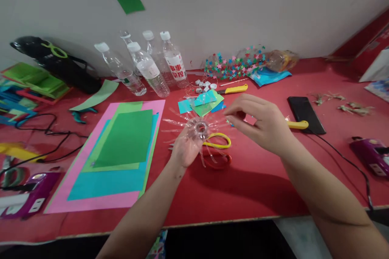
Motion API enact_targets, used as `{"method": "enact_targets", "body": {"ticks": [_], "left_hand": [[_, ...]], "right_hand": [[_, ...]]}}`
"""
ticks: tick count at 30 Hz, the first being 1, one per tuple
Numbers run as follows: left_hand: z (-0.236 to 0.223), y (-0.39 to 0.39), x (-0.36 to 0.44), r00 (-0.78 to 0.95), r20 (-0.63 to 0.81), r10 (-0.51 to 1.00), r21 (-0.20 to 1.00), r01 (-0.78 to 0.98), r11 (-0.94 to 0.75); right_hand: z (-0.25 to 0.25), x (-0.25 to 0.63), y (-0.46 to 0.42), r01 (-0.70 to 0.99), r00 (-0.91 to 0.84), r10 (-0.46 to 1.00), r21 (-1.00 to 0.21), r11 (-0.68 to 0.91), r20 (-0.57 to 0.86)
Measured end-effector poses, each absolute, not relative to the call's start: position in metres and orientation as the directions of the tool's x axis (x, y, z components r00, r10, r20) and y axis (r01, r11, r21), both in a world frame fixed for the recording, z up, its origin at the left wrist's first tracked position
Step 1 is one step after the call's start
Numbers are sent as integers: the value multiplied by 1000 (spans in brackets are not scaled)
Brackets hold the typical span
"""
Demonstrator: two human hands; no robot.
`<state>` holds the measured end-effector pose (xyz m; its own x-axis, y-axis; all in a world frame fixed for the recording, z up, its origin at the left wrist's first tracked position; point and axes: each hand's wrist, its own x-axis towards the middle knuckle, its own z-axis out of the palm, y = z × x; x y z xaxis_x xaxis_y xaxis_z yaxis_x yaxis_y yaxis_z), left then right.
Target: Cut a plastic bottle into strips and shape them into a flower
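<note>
My left hand (187,147) holds the cut-off top of a clear plastic bottle (201,128), its neck turned up toward me and its sides slit into thin strips that fan outward. Just right of the strips, my right hand (258,123) has thumb and forefinger brought together in a pinch; whether a strip end or something else is between them cannot be made out. Scissors with yellow and red handles (223,141) lie on the table beneath the bottle top, partly covered by it and my left hand.
Stacked coloured paper (121,141) lies left. Behind stand several clear bottles (148,71), a star-covered bottle (223,66) and a yellow utility knife (235,89). A black phone (306,114) and purple power strip (370,156) are right, with a cable across the red table (243,194).
</note>
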<state>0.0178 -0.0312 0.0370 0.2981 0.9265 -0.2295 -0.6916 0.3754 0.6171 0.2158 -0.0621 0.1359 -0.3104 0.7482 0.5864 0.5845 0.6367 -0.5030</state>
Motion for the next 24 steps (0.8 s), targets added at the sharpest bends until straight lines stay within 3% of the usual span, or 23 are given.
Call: {"method": "enact_targets", "body": {"ticks": [3,10,16,19,24], "left_hand": [[34,-33,19,309,-245,919,645,-656,392],[24,-34,18,365,-259,894,663,-606,439],[29,-37,19,394,-347,851,658,-544,520],[30,-38,21,408,-343,846,654,-543,527],[30,-38,22,441,-291,849,680,-529,508]], "right_hand": [[129,218,-59,567,-265,814,-599,566,517],[124,220,-51,524,-466,680,-443,728,567],[129,225,-55,463,-337,760,-605,647,555],[130,227,-55,539,-291,725,-519,663,624],[122,222,-51,544,-440,587,-318,776,680]]}}
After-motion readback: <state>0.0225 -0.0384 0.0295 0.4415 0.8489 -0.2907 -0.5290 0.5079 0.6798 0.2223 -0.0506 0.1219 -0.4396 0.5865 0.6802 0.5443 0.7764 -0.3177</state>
